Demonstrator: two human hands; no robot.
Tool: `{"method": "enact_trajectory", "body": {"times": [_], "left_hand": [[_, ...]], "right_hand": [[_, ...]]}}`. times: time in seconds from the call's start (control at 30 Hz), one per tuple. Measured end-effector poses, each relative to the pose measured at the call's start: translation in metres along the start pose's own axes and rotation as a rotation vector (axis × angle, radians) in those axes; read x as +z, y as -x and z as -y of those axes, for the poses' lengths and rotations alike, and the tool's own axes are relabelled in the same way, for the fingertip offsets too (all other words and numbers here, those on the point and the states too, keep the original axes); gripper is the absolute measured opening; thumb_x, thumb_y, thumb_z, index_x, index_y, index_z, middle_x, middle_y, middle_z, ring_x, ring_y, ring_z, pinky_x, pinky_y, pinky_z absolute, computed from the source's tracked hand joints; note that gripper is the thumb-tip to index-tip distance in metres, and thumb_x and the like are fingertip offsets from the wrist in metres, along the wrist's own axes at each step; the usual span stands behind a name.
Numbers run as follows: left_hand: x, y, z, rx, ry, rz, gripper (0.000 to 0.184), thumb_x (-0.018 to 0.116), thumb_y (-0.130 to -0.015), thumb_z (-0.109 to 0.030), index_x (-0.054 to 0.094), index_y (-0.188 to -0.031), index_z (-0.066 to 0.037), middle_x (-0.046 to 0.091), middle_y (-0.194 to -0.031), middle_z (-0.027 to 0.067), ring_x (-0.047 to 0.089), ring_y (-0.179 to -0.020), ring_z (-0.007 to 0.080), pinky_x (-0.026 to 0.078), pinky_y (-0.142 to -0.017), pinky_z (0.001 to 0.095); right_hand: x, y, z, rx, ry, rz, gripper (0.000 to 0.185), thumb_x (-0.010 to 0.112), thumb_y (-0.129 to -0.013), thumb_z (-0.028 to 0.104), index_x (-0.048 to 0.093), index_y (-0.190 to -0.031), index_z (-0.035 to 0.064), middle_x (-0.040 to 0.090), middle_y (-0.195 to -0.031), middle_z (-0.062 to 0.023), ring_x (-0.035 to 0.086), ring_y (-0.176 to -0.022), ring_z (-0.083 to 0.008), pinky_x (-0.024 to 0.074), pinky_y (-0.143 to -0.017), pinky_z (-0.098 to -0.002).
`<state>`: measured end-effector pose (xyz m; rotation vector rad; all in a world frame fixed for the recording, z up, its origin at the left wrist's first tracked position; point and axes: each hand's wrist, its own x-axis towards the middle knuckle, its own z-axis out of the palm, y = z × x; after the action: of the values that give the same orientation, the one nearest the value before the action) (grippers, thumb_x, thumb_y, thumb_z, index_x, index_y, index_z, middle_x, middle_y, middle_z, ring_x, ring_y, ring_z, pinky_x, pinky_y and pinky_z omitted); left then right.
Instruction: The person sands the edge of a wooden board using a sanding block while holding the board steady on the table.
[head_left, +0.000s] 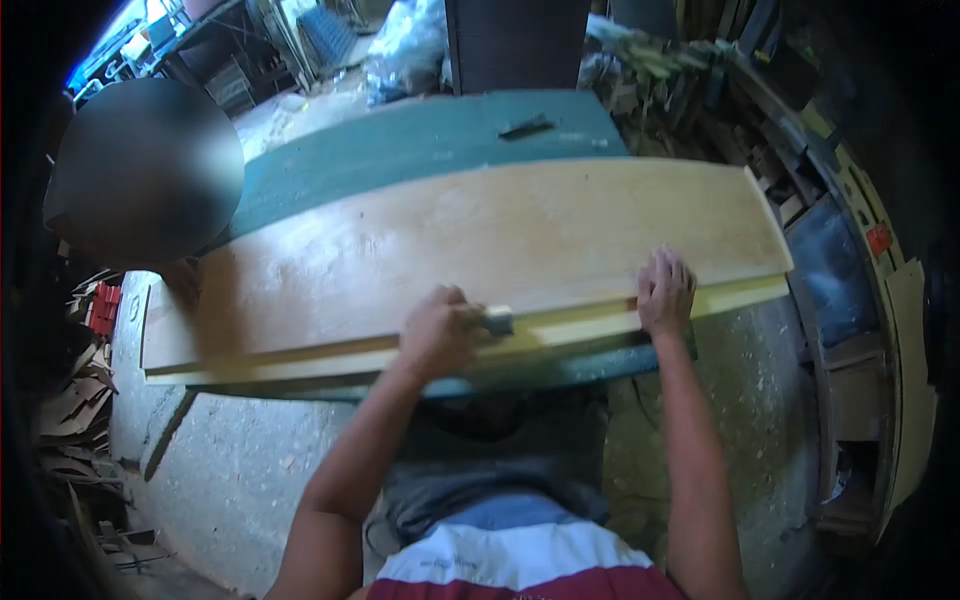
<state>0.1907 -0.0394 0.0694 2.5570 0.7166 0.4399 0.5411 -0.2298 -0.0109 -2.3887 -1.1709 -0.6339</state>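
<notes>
A long pale wooden panel (480,230) lies across a teal-topped table (400,140). Along its near edge runs a light wood strip (740,292). My left hand (437,335) is closed around a small block (497,320) with a pale top and a dark grey side, at the panel's near edge. The hand is slightly blurred, and its fingers hide part of the block. Farther right, my right hand (665,290) rests over the same edge, fingers stretched onto the panel's surface and holding nothing that I can see.
Another person (145,175) is at the panel's left end, with a blurred arm over it. A dark flat piece (527,127) lies on the teal surface. Wood scraps (75,400) are heaped at left; a cluttered shelf (850,350) stands at right. Plastic bags (405,50) sit behind.
</notes>
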Motion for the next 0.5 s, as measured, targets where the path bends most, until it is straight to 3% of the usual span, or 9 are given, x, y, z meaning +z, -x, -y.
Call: {"method": "enact_trajectory", "body": {"times": [0.1,0.23,0.37,0.43,0.5], "left_hand": [[0.056,-0.037,-0.034,0.159,-0.026,-0.045,0.031,0.081,-0.078,-0.023,0.081,-0.108,-0.014,0.067,-0.097,0.0115,0.065,-0.099,0.0328,0.054,-0.088,0.0463],[0.081,-0.023,-0.037,0.146,-0.069,-0.031,0.031,0.079,-0.078,-0.021,0.081,-0.109,-0.015,0.067,-0.094,0.0117,0.065,-0.098,0.034,0.055,-0.087,0.0465],[0.016,0.013,0.018,0.098,-0.052,-0.152,0.036,0.084,-0.071,-0.02,0.082,-0.106,-0.015,0.068,-0.093,0.01,0.064,-0.092,0.0338,0.053,-0.081,0.0462],[-0.004,0.04,0.046,0.178,-0.176,-0.244,0.044,0.086,-0.067,-0.019,0.079,-0.11,-0.013,0.066,-0.092,0.0084,0.062,-0.091,0.0314,0.052,-0.077,0.0443],[-0.008,0.06,0.066,0.153,-0.209,-0.247,0.043,0.085,-0.072,-0.027,0.078,-0.113,-0.014,0.067,-0.099,0.007,0.063,-0.097,0.029,0.051,-0.081,0.0447]], "right_hand": [[0.005,0.001,-0.006,-0.003,-0.031,-0.021,0.05,0.055,-0.101,0.043,0.063,-0.138,0.0096,0.059,-0.147,-0.0138,0.048,-0.143,-0.0342,0.0319,-0.12,-0.0538],[-0.005,0.009,-0.012,-0.022,-0.074,-0.01,0.05,0.053,-0.102,0.043,0.063,-0.139,0.0102,0.059,-0.147,-0.0144,0.048,-0.144,-0.0345,0.0308,-0.121,-0.0536],[0.008,0.015,-0.015,-0.007,-0.043,0.061,0.049,0.054,-0.103,0.042,0.062,-0.137,0.0081,0.059,-0.146,-0.0151,0.047,-0.143,-0.0358,0.0309,-0.12,-0.0551],[-0.003,0.003,-0.004,-0.042,0.002,-0.039,0.05,0.054,-0.103,0.042,0.061,-0.138,0.0072,0.059,-0.145,-0.0144,0.048,-0.142,-0.0357,0.0311,-0.119,-0.0557],[-0.003,0.005,-0.002,-0.043,0.004,-0.038,0.051,0.055,-0.102,0.043,0.059,-0.139,0.007,0.06,-0.143,-0.0145,0.048,-0.141,-0.0358,0.0312,-0.12,-0.055]]}}
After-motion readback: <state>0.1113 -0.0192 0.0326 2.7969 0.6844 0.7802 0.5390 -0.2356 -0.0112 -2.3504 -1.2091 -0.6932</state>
